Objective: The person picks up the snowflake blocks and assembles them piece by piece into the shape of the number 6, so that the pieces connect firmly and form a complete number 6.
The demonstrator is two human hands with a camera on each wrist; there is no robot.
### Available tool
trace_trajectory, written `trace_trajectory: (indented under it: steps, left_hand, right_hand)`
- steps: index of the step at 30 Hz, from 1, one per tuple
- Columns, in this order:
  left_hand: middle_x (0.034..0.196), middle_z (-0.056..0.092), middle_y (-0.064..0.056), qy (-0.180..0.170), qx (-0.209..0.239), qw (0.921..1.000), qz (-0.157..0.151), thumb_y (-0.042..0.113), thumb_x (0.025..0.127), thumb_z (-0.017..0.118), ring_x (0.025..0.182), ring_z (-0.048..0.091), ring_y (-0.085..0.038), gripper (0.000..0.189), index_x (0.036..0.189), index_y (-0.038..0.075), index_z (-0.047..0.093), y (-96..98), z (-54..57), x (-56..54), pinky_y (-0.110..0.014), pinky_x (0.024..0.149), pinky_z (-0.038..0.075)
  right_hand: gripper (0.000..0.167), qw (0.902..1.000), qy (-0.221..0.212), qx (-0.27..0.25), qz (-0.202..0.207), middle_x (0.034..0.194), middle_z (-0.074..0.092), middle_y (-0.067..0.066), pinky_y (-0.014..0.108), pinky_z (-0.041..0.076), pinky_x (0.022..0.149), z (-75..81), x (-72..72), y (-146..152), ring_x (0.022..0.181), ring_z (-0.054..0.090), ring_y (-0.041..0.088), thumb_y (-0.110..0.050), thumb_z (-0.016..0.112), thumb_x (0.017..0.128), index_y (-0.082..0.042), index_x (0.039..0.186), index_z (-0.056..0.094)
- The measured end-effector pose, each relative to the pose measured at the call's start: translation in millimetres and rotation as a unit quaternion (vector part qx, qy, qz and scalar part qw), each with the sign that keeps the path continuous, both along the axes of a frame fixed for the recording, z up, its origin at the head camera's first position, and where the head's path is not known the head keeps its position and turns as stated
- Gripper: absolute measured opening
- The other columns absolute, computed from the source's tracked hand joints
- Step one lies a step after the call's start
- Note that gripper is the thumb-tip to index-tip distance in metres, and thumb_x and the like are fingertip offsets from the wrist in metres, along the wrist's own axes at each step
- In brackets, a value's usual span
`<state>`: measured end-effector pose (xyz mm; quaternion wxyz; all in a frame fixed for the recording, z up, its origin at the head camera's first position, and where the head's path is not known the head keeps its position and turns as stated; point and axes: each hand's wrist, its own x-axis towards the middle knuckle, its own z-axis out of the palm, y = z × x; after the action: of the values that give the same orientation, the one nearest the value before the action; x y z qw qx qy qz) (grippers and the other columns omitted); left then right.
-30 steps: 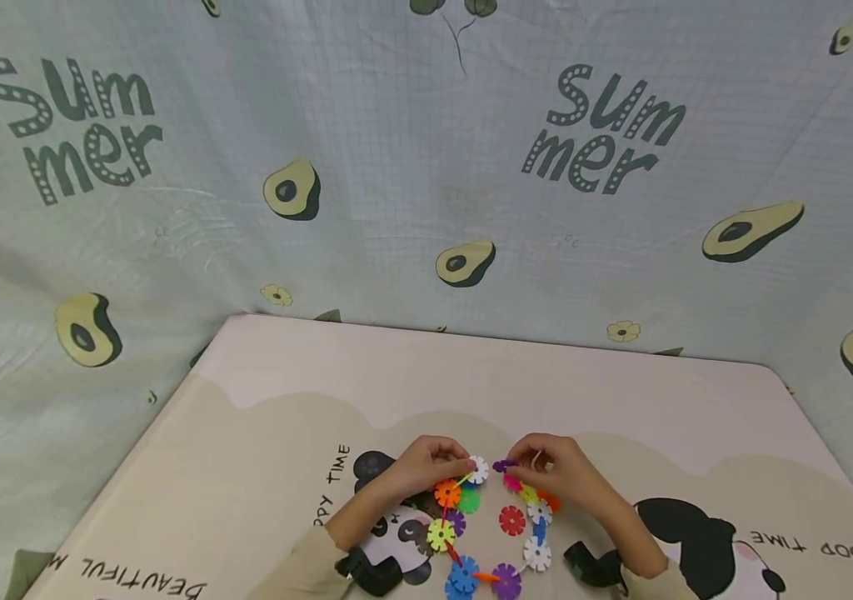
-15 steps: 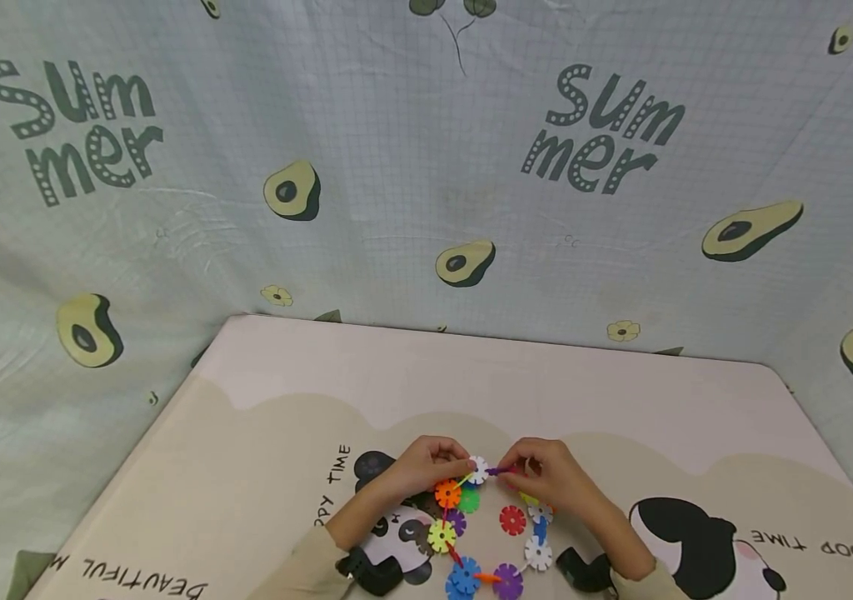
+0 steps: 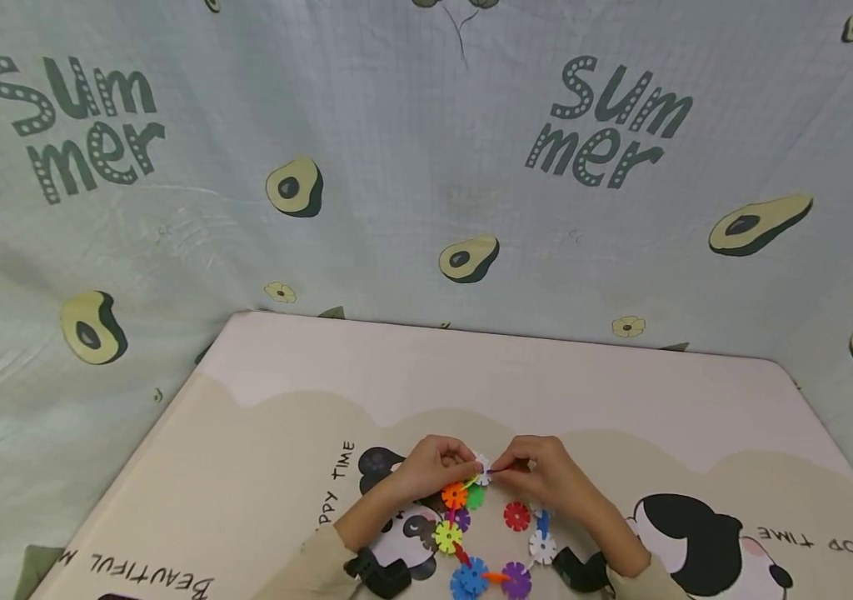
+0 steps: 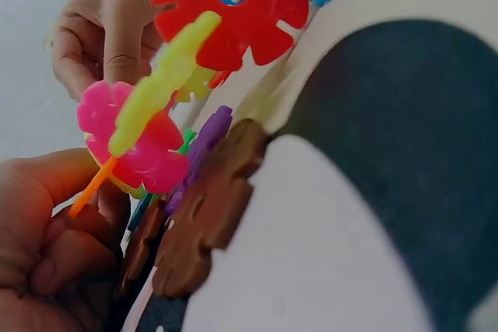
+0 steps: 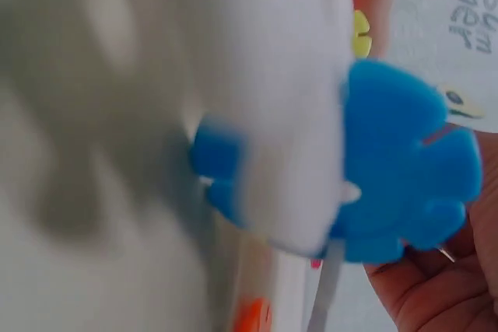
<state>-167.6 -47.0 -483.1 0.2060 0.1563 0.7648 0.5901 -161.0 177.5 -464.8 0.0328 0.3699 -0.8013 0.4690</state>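
Observation:
Notched plastic snowflake discs are joined into a chain curving round in a loop. In the head view my left hand (image 3: pixel 434 467) pinches the chain's far-left end beside a white snowflake disc (image 3: pixel 482 468). My right hand (image 3: pixel 542 473) pinches the other end's purple disc, now mostly hidden by the fingers, edge-on against the white one. In the left wrist view, an orange disc (image 4: pixel 93 188) stands at my left fingers, below pink (image 4: pixel 144 141), yellow (image 4: pixel 163 83) and red (image 4: pixel 233 5) discs. A blue disc (image 5: pixel 405 161) hangs before my right palm (image 5: pixel 436 293) in the right wrist view.
Inside the loop lies a loose red disc (image 3: pixel 516 516). Loose green (image 3: pixel 475 497) and brown (image 4: pixel 206 215) discs lie by the chain's left side. The mat (image 3: pixel 306 358) has printed animals and words; a printed cloth (image 3: pixel 396 150) hangs behind it.
My right hand has moved left, bringing the purple disc from a small gap to the white disc's edge. My left hand has stayed nearly still. The head view has shifted slightly.

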Motion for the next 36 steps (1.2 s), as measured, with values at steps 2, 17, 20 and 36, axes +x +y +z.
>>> trace_trajectory:
  steps: [2,17,20,36]
  left_hand:
    - [0.072,0.064,0.000,-0.012,0.010,0.9999,0.008,0.017,0.091,0.068,0.059,0.051,-0.006,0.021,0.094,-0.004,0.070,0.0,-0.1,0.1,-0.016,0.057,0.043]
    - [0.075,0.066,0.003,-0.055,0.044,0.9975,0.010,0.017,0.093,0.067,0.064,0.053,-0.005,0.024,0.098,-0.006,0.069,-3.4,-2.5,1.2,-0.017,0.062,0.046]
    - [0.074,0.066,0.003,-0.061,0.049,0.9969,0.011,0.016,0.092,0.067,0.064,0.053,-0.005,0.023,0.097,-0.006,0.069,-4.4,-2.7,1.0,-0.017,0.062,0.046]
    - [0.069,0.061,0.005,-0.053,0.049,0.9974,0.010,0.015,0.092,0.067,0.060,0.049,-0.005,0.022,0.095,-0.006,0.068,-2.3,0.7,-1.4,-0.017,0.058,0.043]
  right_hand:
    - [0.009,0.9998,-0.014,0.003,-0.017,0.079,0.068,0.002,0.021,0.052,0.061,0.5,-0.1,1.5,0.067,0.057,0.004,-0.001,0.076,0.081,-0.007,0.086,0.073]
    - [0.011,0.9997,-0.019,-0.004,-0.017,0.078,0.067,0.006,0.022,0.053,0.062,-3.8,0.3,2.2,0.067,0.056,0.007,0.003,0.076,0.079,-0.005,0.083,0.070]
    - [0.011,0.9999,-0.005,-0.010,-0.011,0.077,0.067,0.006,0.023,0.053,0.062,-5.0,0.2,1.0,0.066,0.058,0.009,0.004,0.076,0.079,-0.005,0.082,0.070]
    - [0.014,0.9993,0.036,-0.004,-0.011,0.077,0.067,0.004,0.025,0.054,0.062,-6.9,-2.5,-2.9,0.068,0.059,0.010,0.005,0.077,0.078,-0.006,0.083,0.070]
